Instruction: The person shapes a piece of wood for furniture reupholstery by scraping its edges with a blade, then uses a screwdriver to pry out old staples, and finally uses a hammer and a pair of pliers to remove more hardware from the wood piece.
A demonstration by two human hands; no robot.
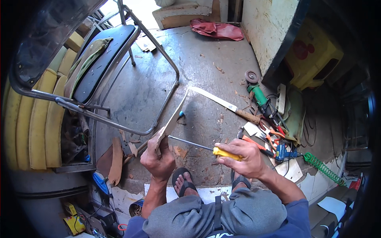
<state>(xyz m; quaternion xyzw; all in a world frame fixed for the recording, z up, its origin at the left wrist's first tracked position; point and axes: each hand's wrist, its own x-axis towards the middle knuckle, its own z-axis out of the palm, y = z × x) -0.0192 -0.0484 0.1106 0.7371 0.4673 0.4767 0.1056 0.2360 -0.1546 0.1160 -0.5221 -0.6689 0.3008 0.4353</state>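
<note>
My left hand (158,160) is closed around the lower end of a thin, pale flat piece (173,118), seen nearly edge-on and held upright above the floor. Its material I cannot make out. In my right hand (249,159) is a screwdriver (190,142), its yellow handle gripped between thumb and fingers. The metal shaft points left, and its tip is at the lower part of the pale piece, close to my left fingers. Whether the tip touches the piece I cannot tell.
A folding chair (106,59) with a black seat and cloth stands left. On the floor lie a long knife (216,100), a green angle grinder (258,96), orange-handled pliers and a blue air tool (284,153) with a coiled green hose (323,168). Red sheeting (216,29) lies at the back.
</note>
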